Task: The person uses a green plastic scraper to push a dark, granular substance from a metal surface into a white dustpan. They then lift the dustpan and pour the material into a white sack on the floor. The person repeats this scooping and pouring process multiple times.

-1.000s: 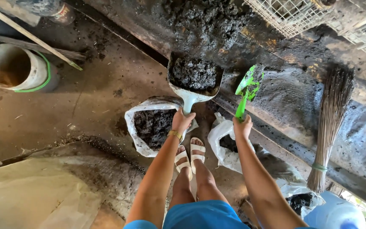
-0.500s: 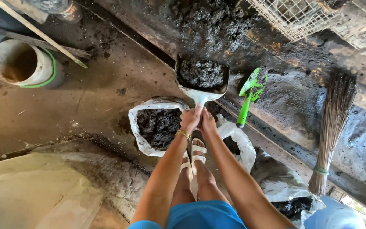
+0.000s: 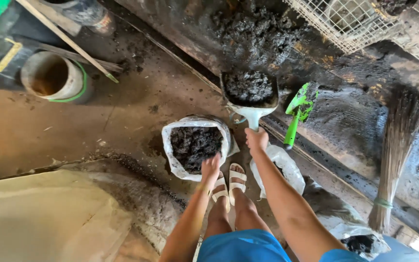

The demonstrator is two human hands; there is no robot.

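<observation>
Left hand (image 3: 211,164): fingers loosely curled on the near rim of the white sack (image 3: 196,145), which stands open on the floor, part filled with dark muck. Right hand (image 3: 256,139): closed round the handle of the scoop (image 3: 249,92), arm stretched forward, scoop heaped and level above the sack's right edge. Risk, as I judge it: a tilt spills muck onto the sandals (image 3: 232,183); a slack rim lets the sack fold shut. Green trowel (image 3: 298,111) lies just right, on the ledge.
</observation>
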